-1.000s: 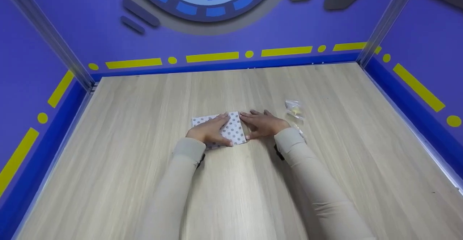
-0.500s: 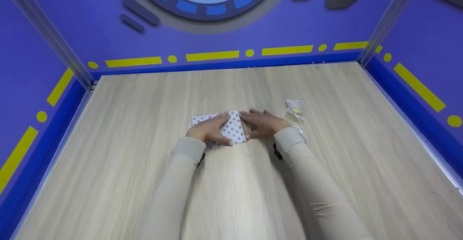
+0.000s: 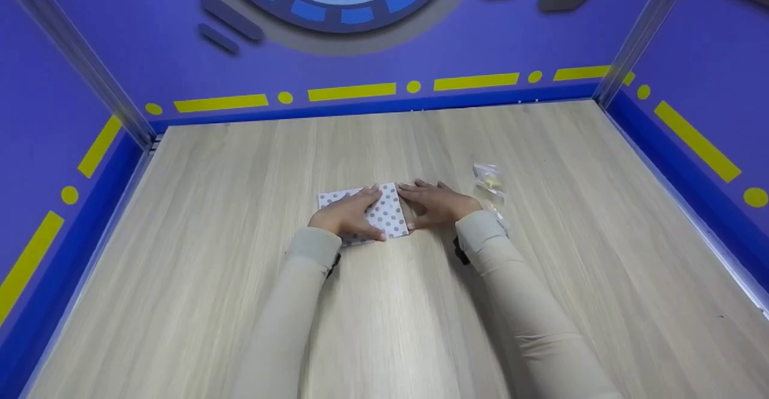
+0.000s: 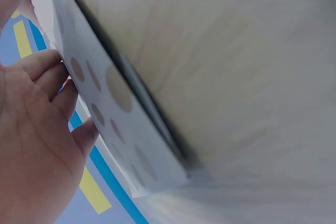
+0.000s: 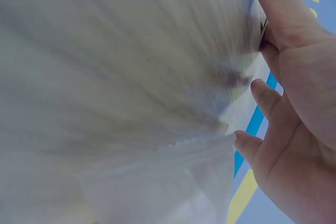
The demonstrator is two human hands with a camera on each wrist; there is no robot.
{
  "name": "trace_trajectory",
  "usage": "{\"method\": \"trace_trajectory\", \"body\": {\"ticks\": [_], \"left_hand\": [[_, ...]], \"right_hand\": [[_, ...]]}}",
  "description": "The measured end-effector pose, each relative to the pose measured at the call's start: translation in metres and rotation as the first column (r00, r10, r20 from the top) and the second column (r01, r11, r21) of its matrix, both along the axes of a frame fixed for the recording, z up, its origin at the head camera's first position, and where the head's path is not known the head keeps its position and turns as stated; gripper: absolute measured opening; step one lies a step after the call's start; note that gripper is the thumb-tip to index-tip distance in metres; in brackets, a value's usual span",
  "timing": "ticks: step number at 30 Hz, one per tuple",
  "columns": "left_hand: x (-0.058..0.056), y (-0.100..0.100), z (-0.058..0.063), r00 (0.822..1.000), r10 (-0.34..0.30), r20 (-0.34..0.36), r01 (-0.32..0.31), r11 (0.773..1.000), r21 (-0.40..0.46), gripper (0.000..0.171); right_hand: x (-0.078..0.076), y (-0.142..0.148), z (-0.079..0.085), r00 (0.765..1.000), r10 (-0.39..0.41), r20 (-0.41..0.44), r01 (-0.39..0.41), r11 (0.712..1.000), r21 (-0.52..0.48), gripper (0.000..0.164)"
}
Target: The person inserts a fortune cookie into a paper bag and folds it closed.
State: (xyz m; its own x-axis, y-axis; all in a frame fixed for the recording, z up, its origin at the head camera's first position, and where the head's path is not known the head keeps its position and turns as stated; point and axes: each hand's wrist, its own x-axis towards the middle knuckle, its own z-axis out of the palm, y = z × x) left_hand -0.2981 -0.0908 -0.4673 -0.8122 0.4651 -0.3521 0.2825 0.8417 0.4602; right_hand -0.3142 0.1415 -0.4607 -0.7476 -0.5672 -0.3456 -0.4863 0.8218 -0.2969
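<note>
A flat white polka-dotted paper packet (image 3: 392, 211) lies on the table in the head view. My left hand (image 3: 348, 214) rests across it with the fingers stretched out, covering its middle. In the left wrist view the packet (image 4: 118, 114) appears edge-on, with a thin layer beneath its dotted face. Along the packet's right edge sits my right hand (image 3: 438, 204), fingertips near the far corner and thumb at the near corner. Its fingers (image 5: 262, 95) are extended in the right wrist view, with the thumb spread apart from them.
To the right of my right hand lies a small clear plastic bag (image 3: 489, 179) with something yellowish inside. More clear plastic (image 5: 157, 182) lies close below that hand in the right wrist view. Blue-purple panels (image 3: 348, 74) wall the wooden table (image 3: 372, 315) at the back and sides.
</note>
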Motion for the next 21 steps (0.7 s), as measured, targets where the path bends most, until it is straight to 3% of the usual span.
{"method": "trace_trajectory", "body": {"ticks": [21], "left_hand": [[-0.0006, 0.0001, 0.0006, 1.0, 0.002, 0.002, -0.002, 1.0, 0.0, 0.093]], "right_hand": [[-0.0002, 0.002, -0.0019, 0.999, 0.026, -0.019, -0.026, 0.999, -0.031, 0.084]]}}
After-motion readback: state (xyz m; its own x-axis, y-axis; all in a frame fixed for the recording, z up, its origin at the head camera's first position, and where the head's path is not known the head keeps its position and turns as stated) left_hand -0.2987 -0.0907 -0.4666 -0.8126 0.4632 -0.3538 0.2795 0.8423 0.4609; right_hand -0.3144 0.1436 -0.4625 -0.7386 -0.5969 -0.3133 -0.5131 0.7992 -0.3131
